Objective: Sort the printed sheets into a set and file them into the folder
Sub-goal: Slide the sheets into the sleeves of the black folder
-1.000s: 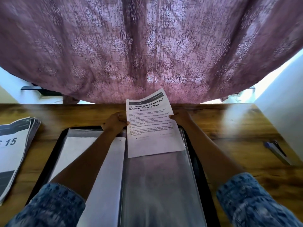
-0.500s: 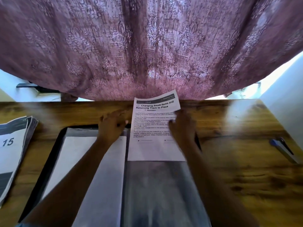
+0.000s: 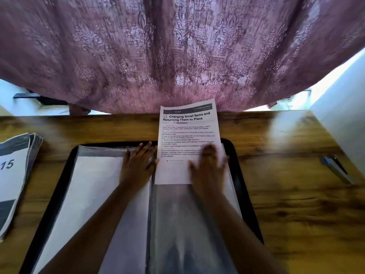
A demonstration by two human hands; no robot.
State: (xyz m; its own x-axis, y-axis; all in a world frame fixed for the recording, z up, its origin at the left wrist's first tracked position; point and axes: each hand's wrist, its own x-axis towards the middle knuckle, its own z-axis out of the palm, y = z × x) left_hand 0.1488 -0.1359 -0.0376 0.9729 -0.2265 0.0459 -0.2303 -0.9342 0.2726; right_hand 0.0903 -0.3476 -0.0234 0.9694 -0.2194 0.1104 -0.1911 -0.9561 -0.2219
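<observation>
Lying at far left on the table, a stack of printed sheets waits, apart from the open folder. Left hand presses flat, fingers straight, on the left sleeve beside the spine, judged to steady the folder. Printed sheet lies half over the right sleeve, its top past the folder's far edge; whether it has entered the pocket cannot be told. Right hand, blurred, appears flat upon it, gripping nothing, likely to slide it down. A pen lies far right
</observation>
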